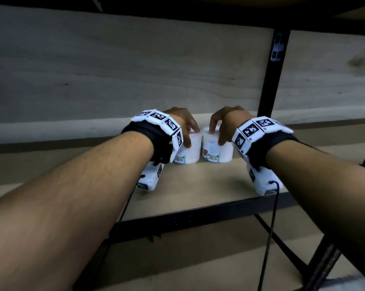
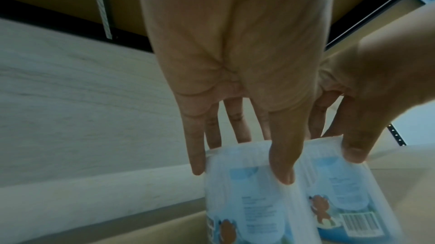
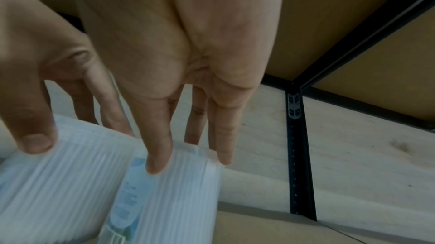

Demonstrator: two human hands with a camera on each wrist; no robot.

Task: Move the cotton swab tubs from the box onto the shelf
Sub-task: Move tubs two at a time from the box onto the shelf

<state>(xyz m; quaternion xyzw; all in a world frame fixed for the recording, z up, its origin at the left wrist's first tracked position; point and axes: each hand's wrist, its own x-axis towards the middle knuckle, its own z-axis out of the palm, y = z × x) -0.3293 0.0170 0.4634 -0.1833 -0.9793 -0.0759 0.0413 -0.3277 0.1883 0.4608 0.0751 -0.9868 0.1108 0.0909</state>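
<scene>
The two cotton swab tubs (image 1: pixel 189 151) (image 1: pixel 217 149) are translucent white plastic with glossy printed paper labels. The shelf (image 1: pixel 198 185) board looks like smooth matt wood, its frame (image 1: pixel 269 80) matt black metal. The back panel (image 1: pixel 114 76) is pale grained wood.

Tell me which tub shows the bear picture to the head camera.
The right tub, under the right hand; the left tub shows only a barcode there.
</scene>
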